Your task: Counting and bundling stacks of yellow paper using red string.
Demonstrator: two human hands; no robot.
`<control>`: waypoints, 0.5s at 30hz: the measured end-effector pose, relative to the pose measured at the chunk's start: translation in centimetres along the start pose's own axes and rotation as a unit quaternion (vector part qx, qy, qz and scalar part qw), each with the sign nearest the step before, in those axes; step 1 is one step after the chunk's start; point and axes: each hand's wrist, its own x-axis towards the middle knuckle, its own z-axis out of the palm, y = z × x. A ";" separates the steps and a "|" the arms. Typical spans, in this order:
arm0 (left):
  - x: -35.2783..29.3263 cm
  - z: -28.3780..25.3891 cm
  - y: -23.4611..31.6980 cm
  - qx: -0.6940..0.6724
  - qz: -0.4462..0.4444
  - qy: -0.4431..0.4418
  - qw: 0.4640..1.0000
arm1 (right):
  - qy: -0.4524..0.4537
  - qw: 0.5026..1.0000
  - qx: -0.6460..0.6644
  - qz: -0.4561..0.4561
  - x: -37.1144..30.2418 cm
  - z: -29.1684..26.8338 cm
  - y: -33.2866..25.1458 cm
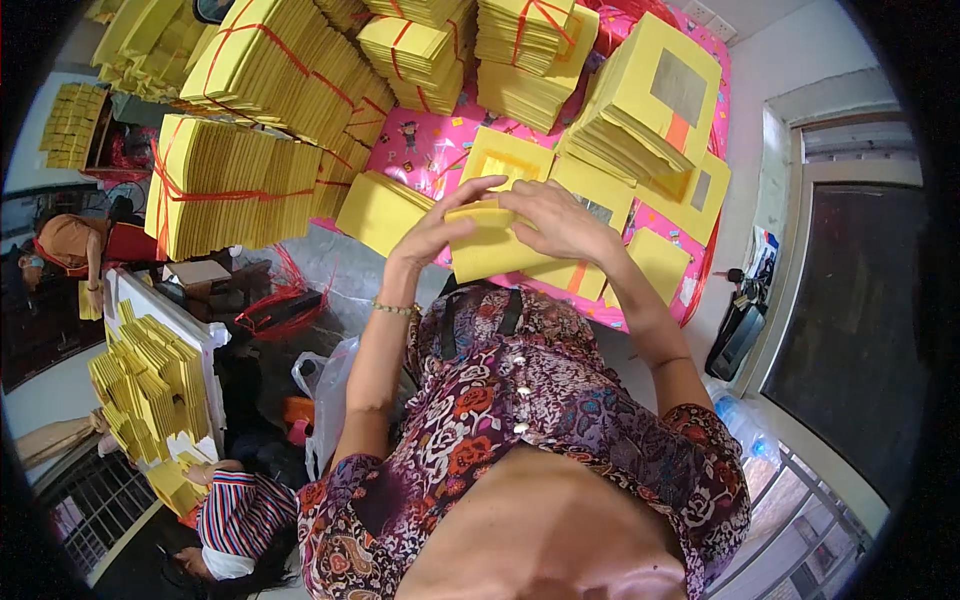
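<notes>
"Which step is that, do you think?"

"Folding, I'd say. The yellow piece (488, 248) is up between both hands, over the near edge of the pink-covered tabletop (425, 155). Make it the middle of the dial, with twelve pointing away from the body."

"And the fingers?"

"The right hand (562, 222) is on the piece's two-to-three side, thumb in front and fingers at the upper edge, so I take it to be pinching it. The left hand (432, 230) is towards ten, fingers curved and well parted from the thumb. I can't tell whether it grips."

"What does the next move call for?"

"Probably an even press along the upper edge, with the sides lined up so the fold doesn't skew."

"How does it look?"

"Plain matt yellow, like stiff paper, its broad face smooth and slightly bowed. The hands hide part of the top."

"And round it?"

"A tray-like yellow form (508, 152) at twelve, a tall stack (625, 110) between one and two with a grey window on its top piece, and a red-tied bundle (235, 200) between nine and ten."
</notes>
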 end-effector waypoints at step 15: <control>-0.9 -0.4 0.9 0.471 -0.159 0.093 0.863 | 0.034 0.994 -0.094 -0.036 1.5 1.2 -1.8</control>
